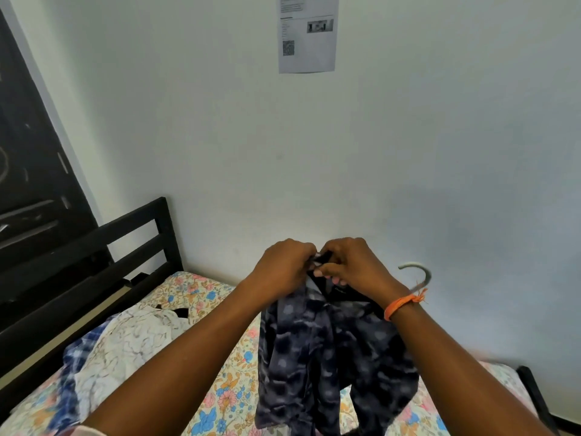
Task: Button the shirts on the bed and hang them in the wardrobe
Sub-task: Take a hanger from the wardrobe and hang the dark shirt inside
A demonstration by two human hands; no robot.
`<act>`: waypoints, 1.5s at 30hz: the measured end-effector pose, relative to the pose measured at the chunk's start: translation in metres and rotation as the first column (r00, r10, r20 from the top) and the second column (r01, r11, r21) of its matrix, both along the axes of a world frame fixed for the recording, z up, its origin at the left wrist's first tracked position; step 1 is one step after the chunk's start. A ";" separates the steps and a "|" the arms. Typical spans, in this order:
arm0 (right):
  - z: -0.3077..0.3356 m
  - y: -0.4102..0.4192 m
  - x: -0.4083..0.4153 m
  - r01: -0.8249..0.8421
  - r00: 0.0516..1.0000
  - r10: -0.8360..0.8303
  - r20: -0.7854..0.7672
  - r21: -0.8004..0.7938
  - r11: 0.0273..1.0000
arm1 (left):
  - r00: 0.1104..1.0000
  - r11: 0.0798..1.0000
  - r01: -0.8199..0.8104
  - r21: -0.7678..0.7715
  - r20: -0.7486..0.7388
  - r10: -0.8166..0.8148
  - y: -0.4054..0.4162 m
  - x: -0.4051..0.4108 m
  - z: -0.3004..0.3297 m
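A dark navy patterned shirt [330, 347] hangs in the air over the bed, held up at its collar. My left hand [283, 267] and my right hand [355, 262] meet at the collar, and both pinch the fabric at the top of the placket. A pale hanger hook [419, 270] pokes out behind my right wrist; the remainder of the hanger is hidden by the shirt and my arm. A white patterned shirt [135, 341] and a blue checked shirt [74, 357] lie crumpled on the bed to the left.
The bed has a floral sheet [232, 382] and a black headboard [138, 234] at the left. A pale wall [408, 152] stands close behind, with a printed paper sheet [306, 33] stuck on it. A dark panel [28, 158] fills the far left.
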State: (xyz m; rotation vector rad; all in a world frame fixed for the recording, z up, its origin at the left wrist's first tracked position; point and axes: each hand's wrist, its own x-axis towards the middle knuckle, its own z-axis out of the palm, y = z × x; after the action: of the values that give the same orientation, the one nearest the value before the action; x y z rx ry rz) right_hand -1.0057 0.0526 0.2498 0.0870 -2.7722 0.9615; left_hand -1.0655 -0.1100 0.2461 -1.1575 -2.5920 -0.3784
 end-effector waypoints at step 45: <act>0.056 0.047 0.016 0.162 0.825 -0.358 -0.438 -0.424 0.891 | 0.809 0.740 -0.389 0.549 0.588 -0.012 0.056 0.044 -0.126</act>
State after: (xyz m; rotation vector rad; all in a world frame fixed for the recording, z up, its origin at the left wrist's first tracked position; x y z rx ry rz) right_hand -0.9902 0.0997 0.3061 -0.0939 -2.0196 1.1665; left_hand -1.0212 -0.0537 0.1202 -0.5411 -2.5908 -1.6396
